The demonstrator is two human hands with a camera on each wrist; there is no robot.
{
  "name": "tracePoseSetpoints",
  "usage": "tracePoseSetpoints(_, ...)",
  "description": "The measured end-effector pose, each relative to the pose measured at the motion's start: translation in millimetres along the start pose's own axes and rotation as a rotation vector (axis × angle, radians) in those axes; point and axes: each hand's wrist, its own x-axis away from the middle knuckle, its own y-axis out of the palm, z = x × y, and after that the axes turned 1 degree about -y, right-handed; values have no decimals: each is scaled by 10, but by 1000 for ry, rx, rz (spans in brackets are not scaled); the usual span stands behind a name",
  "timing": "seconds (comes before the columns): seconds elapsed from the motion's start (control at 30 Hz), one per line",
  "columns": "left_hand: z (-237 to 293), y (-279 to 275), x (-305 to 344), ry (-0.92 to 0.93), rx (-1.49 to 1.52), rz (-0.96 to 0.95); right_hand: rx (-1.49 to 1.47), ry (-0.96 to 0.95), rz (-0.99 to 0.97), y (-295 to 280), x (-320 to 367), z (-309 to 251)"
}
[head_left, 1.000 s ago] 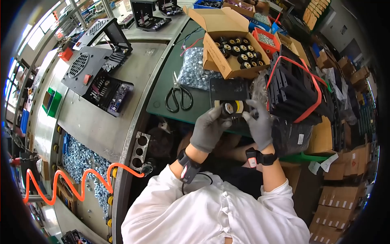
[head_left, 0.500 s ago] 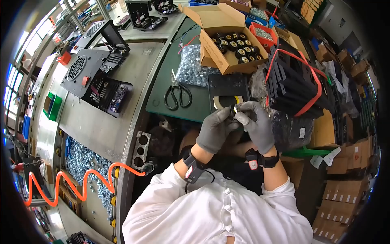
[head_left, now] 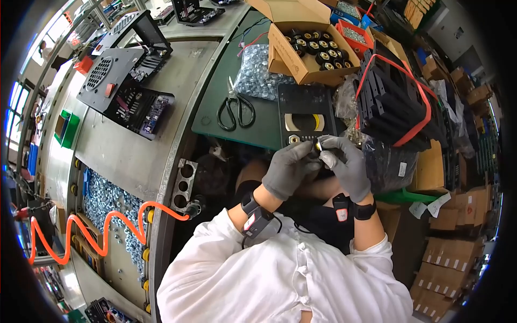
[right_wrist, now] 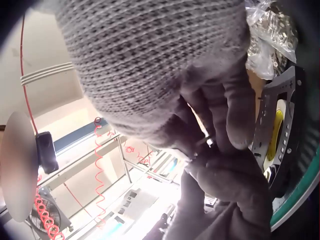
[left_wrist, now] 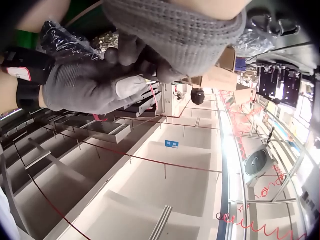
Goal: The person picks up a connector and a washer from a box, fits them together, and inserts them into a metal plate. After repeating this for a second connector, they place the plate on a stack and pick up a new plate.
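Both hands wear grey knit gloves and meet just in front of a black metal panel (head_left: 295, 97). My left hand (head_left: 285, 171) grips a small black round piece (head_left: 316, 144) from the left. The right hand (head_left: 349, 166) pinches the same piece at its pale, shiny edge, and gloved fingers cover most of it. A yellow-and-cream tape roll (head_left: 291, 123) lies on the panel. Just beyond the left fingertips is a black round foot with a gold centre (head_left: 293, 139). In the right wrist view the fingers (right_wrist: 240, 117) of the hands crowd together.
Behind the panel stands an open cardboard box (head_left: 296, 67) of black round feet. Scissors (head_left: 236, 110) and a bag of metal parts (head_left: 261, 72) lie on the green mat (head_left: 210, 121). Strapped black panels (head_left: 396, 102) stand at the right. An orange coiled hose (head_left: 107, 218) crosses the left side.
The right hand has moved in from beside the left and taken hold of the round piece. That piece has turned from face-up to nearly edge-on. The head view has tilted slightly.
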Motion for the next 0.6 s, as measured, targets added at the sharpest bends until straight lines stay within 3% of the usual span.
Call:
tracePoseSetpoints(0.03,-2,-4,6,-1,2,0,-17,104,13,-19,18,-28)
tracePoseSetpoints(0.17,8,192,29,-21,42,11,-94,30,15,15,77,9)
tracePoseSetpoints(0.23,-26,241,28,-3,76,6,367,-131,52,47,65,-77)
tracePoseSetpoints(0.27,-69,198,29,-24,73,55,369,-129,56,23,79,-58)
tracePoseSetpoints(0.37,-86,132,54,-56,62,120,-20,-33,88,-105,113,87)
tracePoseSetpoints(0.4,-72,113,77,-67,54,136,-202,98,149,-137,135,47)
tracePoseSetpoints(0.5,-83,116,158,-150,-49,185,-69,144,150,-255,84,64)
tracePoseSetpoints(0.57,-191,34,173,-213,-42,232,265,98,108,-242,76,251)
tracePoseSetpoints(0.6,-251,-43,165,-273,-37,282,267,98,106,-216,70,300)
